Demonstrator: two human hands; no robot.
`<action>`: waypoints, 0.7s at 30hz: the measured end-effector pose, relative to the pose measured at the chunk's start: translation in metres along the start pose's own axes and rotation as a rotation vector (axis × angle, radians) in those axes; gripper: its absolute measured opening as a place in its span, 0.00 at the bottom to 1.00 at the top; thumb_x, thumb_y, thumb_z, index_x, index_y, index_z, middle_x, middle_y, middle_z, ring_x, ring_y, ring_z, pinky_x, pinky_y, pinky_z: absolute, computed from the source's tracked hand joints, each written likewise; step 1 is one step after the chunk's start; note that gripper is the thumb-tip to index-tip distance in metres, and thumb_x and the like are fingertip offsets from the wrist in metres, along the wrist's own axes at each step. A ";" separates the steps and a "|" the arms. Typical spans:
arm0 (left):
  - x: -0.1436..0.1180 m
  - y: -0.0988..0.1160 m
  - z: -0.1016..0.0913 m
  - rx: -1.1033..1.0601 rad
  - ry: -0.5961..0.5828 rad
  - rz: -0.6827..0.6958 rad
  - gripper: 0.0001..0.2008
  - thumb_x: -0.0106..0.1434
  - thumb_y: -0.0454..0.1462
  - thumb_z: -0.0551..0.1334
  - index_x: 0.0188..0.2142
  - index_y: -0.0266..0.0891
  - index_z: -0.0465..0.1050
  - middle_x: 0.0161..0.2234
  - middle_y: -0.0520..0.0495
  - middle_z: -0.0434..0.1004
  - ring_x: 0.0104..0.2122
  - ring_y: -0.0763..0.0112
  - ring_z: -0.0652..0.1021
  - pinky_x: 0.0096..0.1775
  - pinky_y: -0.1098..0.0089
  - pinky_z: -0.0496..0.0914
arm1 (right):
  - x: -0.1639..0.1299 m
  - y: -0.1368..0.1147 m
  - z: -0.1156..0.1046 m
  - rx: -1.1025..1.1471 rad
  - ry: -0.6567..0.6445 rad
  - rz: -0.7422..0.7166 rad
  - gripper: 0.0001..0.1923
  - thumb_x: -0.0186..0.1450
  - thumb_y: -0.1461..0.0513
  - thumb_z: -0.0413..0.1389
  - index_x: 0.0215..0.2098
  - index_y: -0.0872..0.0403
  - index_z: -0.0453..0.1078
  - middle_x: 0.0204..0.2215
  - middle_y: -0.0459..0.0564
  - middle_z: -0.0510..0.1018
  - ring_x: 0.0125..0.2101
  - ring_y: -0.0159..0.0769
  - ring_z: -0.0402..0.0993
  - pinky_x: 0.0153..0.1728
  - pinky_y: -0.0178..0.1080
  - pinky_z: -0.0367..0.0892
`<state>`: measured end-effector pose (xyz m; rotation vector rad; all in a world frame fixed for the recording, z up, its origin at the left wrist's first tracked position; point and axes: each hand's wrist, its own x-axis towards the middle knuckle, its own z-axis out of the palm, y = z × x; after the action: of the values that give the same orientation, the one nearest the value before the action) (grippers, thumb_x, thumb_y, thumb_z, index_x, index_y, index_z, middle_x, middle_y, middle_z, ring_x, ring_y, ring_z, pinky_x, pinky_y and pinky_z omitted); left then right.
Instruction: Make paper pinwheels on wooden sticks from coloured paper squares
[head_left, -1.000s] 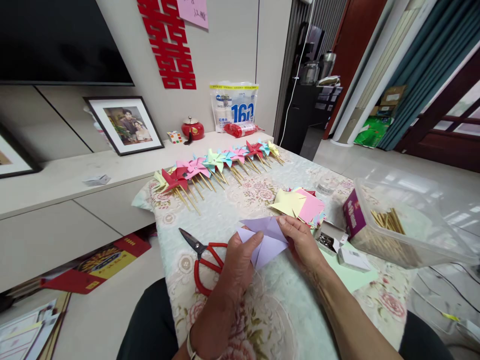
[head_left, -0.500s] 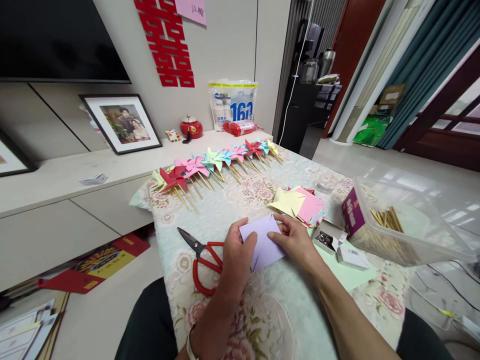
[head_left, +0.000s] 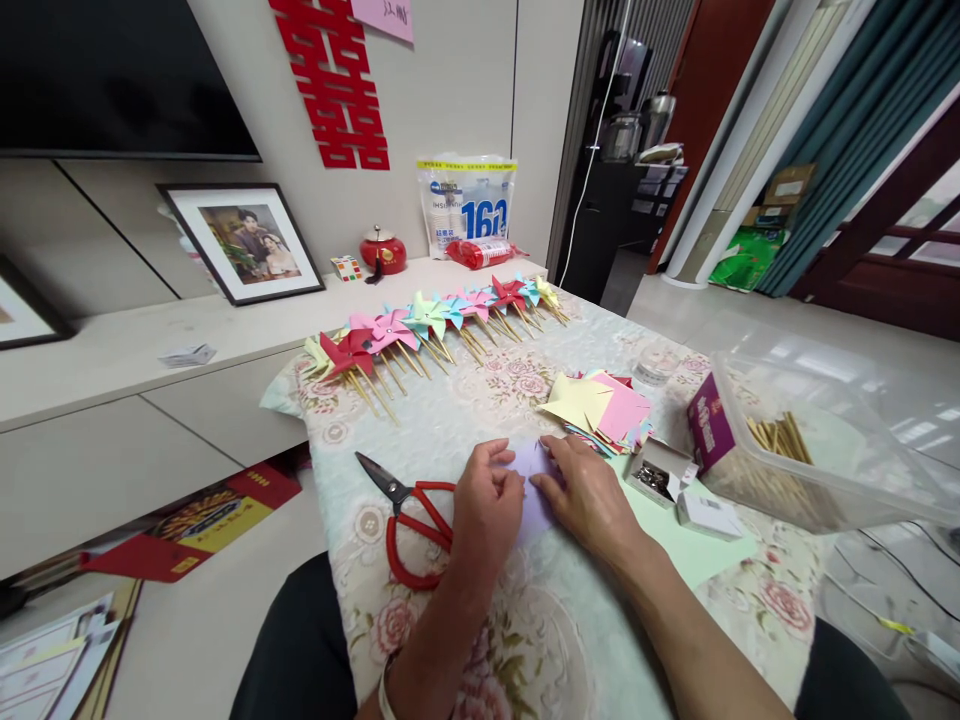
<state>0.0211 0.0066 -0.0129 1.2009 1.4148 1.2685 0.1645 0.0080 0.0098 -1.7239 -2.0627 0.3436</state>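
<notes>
Touching the flat purple paper square point(head_left: 535, 516) at near centre, the left hand point(head_left: 487, 502) curls, its grip unclear; the right hand point(head_left: 594, 490) lies open-fingered. Far left, multicoloured paper pinwheels on slim sticks point(head_left: 430, 317) look finished; this square seems unassembled, like the multicoloured paper stack point(head_left: 586, 402), right.

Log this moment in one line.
left hand: on purple paper | right hand: on purple paper | scissors: beside left hand | pinwheels: in a row
</notes>
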 end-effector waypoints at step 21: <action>0.006 -0.007 -0.001 -0.113 0.024 -0.194 0.22 0.55 0.28 0.61 0.51 0.35 0.63 0.55 0.28 0.70 0.50 0.57 0.79 0.52 0.56 0.72 | 0.006 0.008 0.023 0.785 -0.058 0.305 0.16 0.62 0.65 0.50 0.47 0.57 0.70 0.36 0.54 0.81 0.31 0.38 0.79 0.37 0.42 0.74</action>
<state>0.0189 0.0124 -0.0195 0.9514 1.4202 1.2135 0.1598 0.0173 -0.0129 -1.5024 -1.3831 1.1304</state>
